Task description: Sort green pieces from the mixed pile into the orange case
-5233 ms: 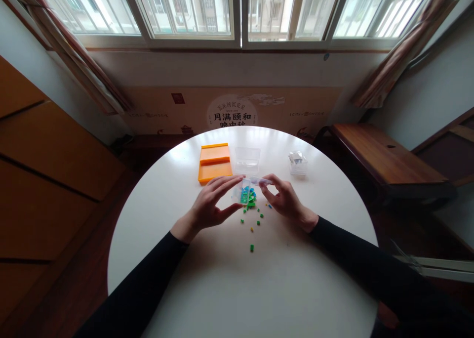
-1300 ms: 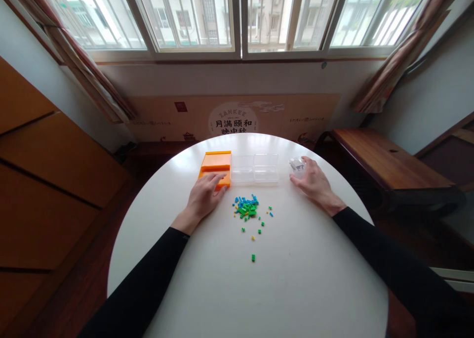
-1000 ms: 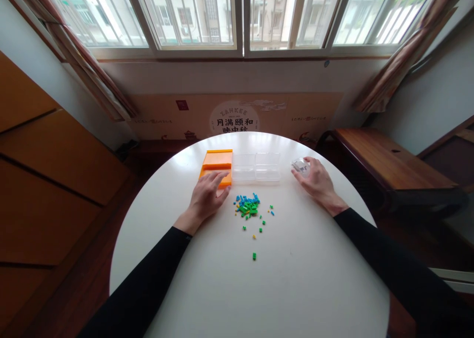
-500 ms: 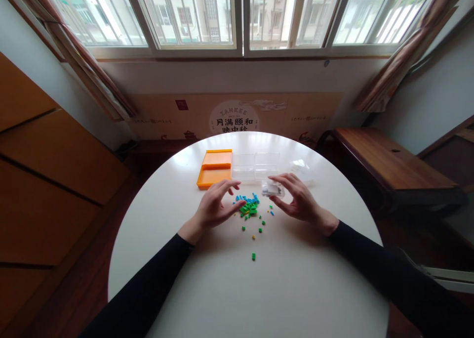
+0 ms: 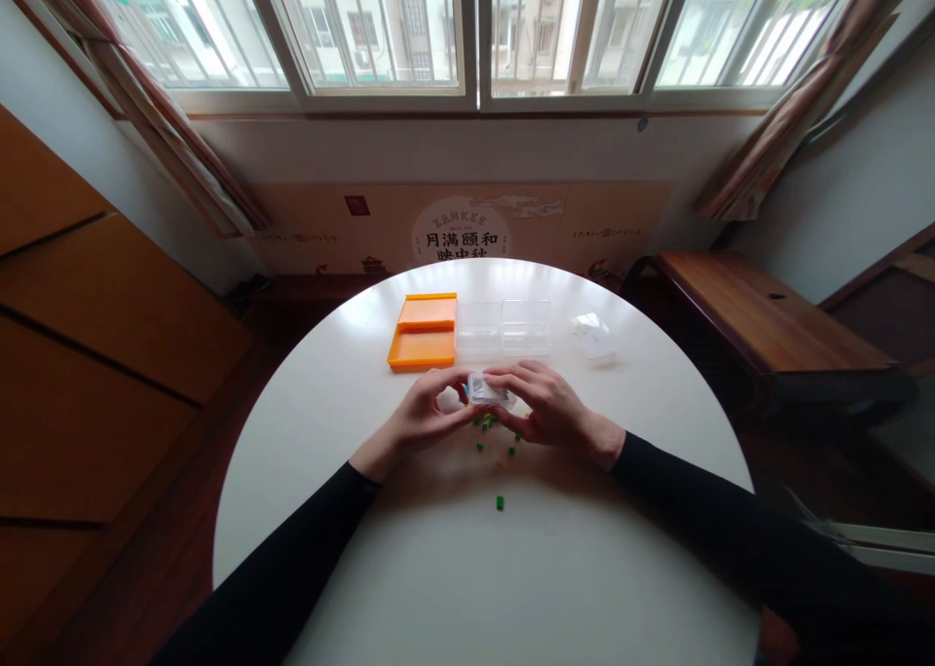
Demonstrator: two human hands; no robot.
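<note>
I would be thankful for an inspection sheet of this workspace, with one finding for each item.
Surface: white table, curved edge.
Things in hand: small clear box; loose blocks on the table, some hidden by the hands.
Clutter: orange tray, two clear containers, another clear container to their right.
Grip: left hand and right hand both on the box.
Cables: nothing clearly seen.
Surroundings: window, curtains, wooden bench.

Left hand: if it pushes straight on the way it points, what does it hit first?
The small clear box, right at the left hand's fingertips; beyond it, the right hand, which also grips the box. Exact depth is hard to judge from this one view.
</note>
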